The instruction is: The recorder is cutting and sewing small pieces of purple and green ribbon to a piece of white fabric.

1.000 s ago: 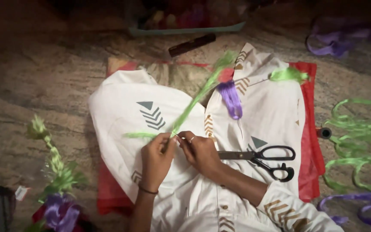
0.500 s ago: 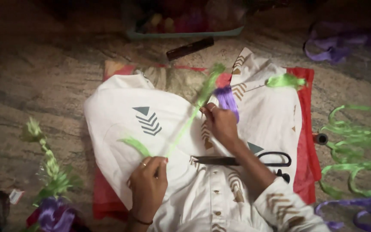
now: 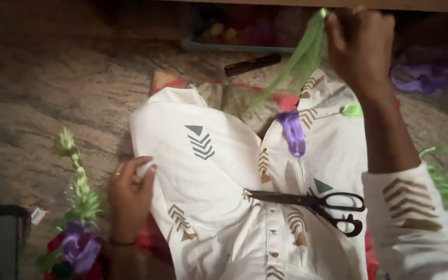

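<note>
1. Mottled brown stone floor (image 3: 42,93): carries everything in view.

2. White cotton garment with grey and tan chevron prints (image 3: 208,181): the wearer's own, spread over the lap at centre, a buttoned placket running down the near middle. Red cloth (image 3: 286,99) shows under it at the far edge.

3. Right hand (image 3: 361,44): raised to the far right, fingers clenched on the top of a sheer light-green ribbon strip (image 3: 299,59), which hangs slanting down-left towards the garment's far fold.

4. Left hand (image 3: 130,189): near left, fingers pinched on the garment's left edge; whether anything else lies in the pinch cannot be told.

5. Black-handled steel scissors (image 3: 312,202): lying untouched on the lap, blades pointing left.

6. Finished green ribbon stalk with purple and red blooms (image 3: 76,207): on the floor at near left.

7. Loose green ribbon strips (image 3: 447,181) at right; purple ribbon heap (image 3: 426,75) at far right.

8. Purple ribbon tuft (image 3: 292,132) on a thin wire, with a small green ribbon bud (image 3: 352,110) just beside it, resting on the garment.

9. Dark flat bar (image 3: 251,64) and teal tray rim (image 3: 234,47): far centre.

10. Small white tag (image 3: 38,215), near left, beside a dark box; print unreadable.

Progress, judged: one stalk made, two pieces begun, the green strip in work, much ribbon left unused.
</note>
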